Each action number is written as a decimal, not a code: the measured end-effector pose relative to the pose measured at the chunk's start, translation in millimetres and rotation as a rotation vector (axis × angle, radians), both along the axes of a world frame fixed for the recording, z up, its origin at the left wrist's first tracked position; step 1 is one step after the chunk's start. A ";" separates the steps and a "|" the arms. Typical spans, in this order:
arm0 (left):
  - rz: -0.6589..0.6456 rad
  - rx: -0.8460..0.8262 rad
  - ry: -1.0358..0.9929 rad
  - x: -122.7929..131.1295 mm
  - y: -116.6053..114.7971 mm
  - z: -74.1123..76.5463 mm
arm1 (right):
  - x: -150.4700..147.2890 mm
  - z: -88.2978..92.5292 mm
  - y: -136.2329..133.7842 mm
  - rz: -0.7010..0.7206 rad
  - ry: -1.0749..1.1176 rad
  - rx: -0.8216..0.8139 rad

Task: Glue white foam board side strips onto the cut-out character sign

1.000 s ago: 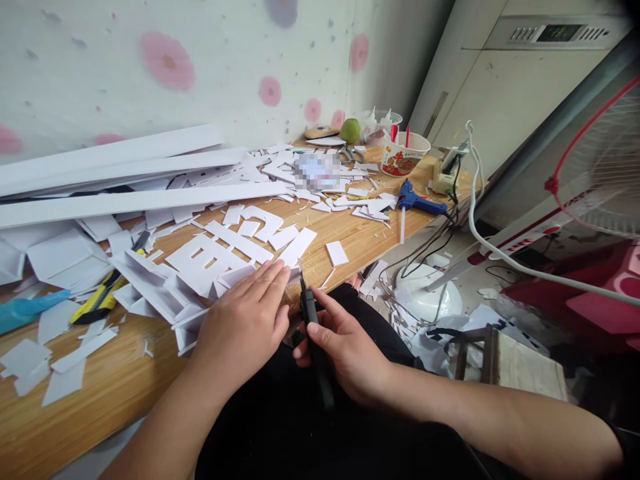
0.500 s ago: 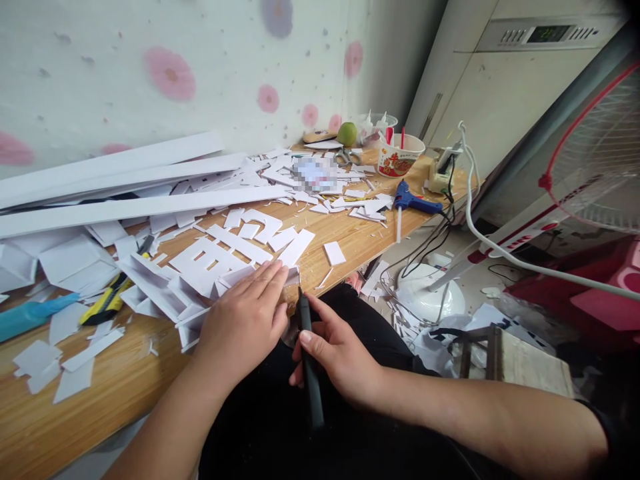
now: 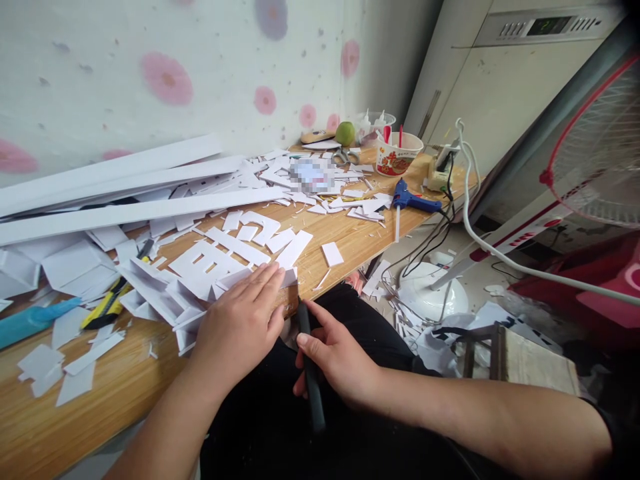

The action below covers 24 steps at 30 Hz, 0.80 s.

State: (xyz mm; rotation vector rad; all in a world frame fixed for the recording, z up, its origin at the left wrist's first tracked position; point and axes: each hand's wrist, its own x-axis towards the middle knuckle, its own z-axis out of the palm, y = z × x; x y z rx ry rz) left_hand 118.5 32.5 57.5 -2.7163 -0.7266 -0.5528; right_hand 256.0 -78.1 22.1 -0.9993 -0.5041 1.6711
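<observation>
My left hand (image 3: 245, 313) lies flat at the table's edge with its fingers stretched out, pressing on a white foam board piece (image 3: 288, 277) that is mostly hidden under it. In my right hand (image 3: 337, 357) is a black utility knife (image 3: 313, 383), gripped with the thumb on top and the index finger along the handle. Its thin blade points away from me, by the right end of the board piece. Beside my left wrist stands a white foam board structure with compartments (image 3: 163, 293). Flat cut-out pieces (image 3: 203, 265) lie just beyond my left fingers.
Long white strips (image 3: 150, 210) and scraps cover the back left. A yellow cutter (image 3: 107, 303) and a blue tube-like object (image 3: 35, 323) lie at left. A blue glue gun (image 3: 413, 199), paper bowl (image 3: 397, 157) and scissors (image 3: 345, 157) are further back. A fan (image 3: 600, 153) stands right.
The knife and my right hand have shifted slightly toward me, the blade tip now lower along the board's end. My left hand stays pressed in place. The view has tilted slightly.
</observation>
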 end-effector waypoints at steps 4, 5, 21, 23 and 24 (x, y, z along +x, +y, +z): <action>0.007 -0.003 0.005 1.4 -0.2 0.2 | -0.3 -1.2 -2.1 -0.014 0.020 0.017; 0.006 -0.005 0.004 1.4 -0.2 0.2 | -0.6 -1.1 -2.7 -0.021 0.022 0.034; 0.003 -0.030 -0.024 1.2 -0.4 -0.3 | -3.4 -4.7 -2.9 0.001 0.010 0.026; 0.008 -0.032 -0.020 1.4 -0.6 -0.1 | -3.5 -2.9 -4.1 -0.007 0.010 0.074; 0.012 -0.031 -0.016 1.4 -0.6 0.1 | -3.4 -2.0 -4.5 -0.008 0.011 0.096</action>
